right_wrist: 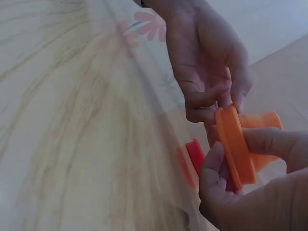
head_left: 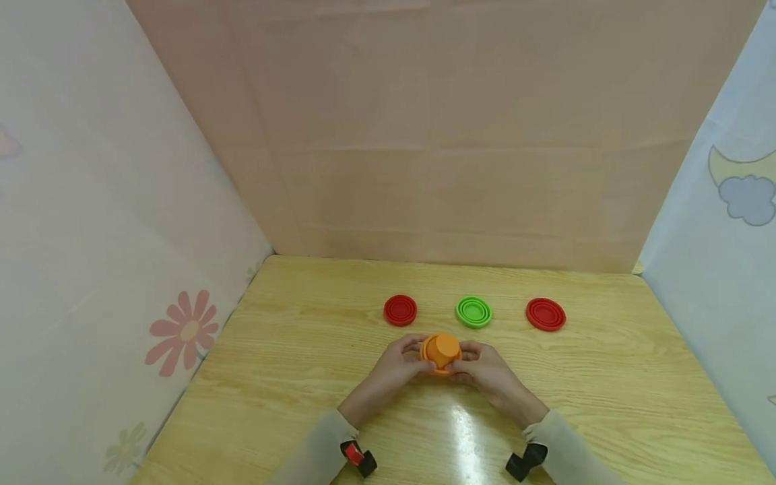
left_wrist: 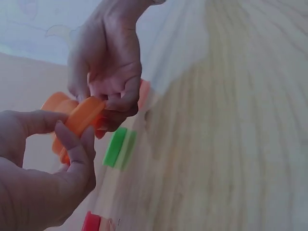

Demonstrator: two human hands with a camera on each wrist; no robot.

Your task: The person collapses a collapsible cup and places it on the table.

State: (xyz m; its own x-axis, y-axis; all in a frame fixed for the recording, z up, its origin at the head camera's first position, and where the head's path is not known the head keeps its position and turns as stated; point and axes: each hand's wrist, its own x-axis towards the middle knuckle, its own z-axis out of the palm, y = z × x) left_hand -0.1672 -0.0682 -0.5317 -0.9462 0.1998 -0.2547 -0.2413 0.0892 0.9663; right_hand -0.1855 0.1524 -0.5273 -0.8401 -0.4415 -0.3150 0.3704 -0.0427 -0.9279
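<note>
Both hands hold an orange collapsible cup (head_left: 445,348) in front of the body, its narrow base standing out from the wide rim. At the cup's left side the left hand (head_left: 397,364) grips the rim between thumb and fingers. Opposite it, the right hand (head_left: 492,377) pinches the rim, thumb near the stepped wall. From the right wrist view, the thick rim of the orange cup (right_wrist: 236,147) shows side-on, with the narrower part sticking out beyond it. The left wrist view also has fingers of both hands around the orange cup (left_wrist: 84,115).
Three flattened collapsible cups lie in a row beyond the hands: a red one (head_left: 400,310), a green one (head_left: 473,312) and another red one (head_left: 545,314). The wooden table (head_left: 291,323) meets a beige back panel (head_left: 424,168) and patterned side panels.
</note>
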